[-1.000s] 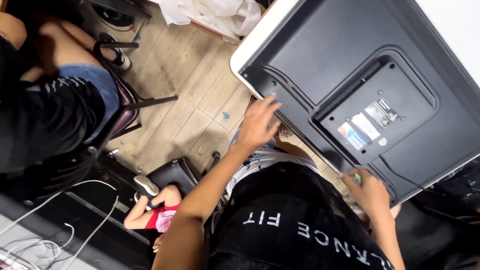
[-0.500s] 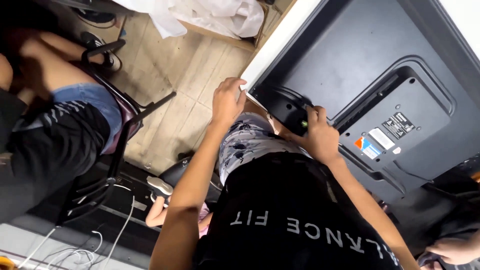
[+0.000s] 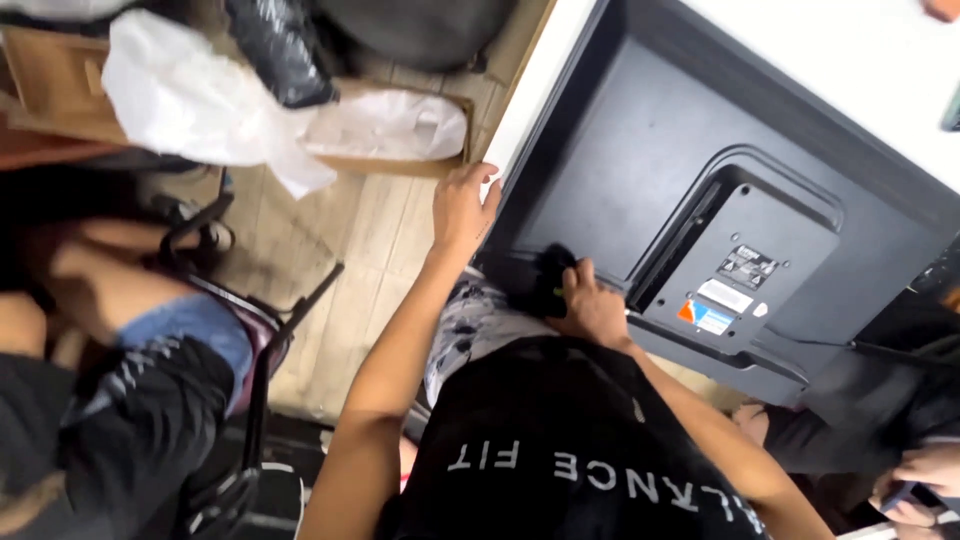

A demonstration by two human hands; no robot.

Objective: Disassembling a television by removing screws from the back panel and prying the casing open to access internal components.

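Your right hand [image 3: 590, 305] covers most of a dark, green-marked tool [image 3: 548, 285]; its kind is unclear. The TV [image 3: 640, 170] beyond your left hand [image 3: 462, 208] runs off frame.

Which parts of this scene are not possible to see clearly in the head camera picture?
- Right hand: its fingertips are hidden behind a small dark object with a green spot on the television back panel, so what it grips is unclear.
- Left hand: its fingers curl over the panel's corner, hiding the edge.
- Stickers: too small to make out.
- Seated person at left: blurred and cut off by the frame edge.
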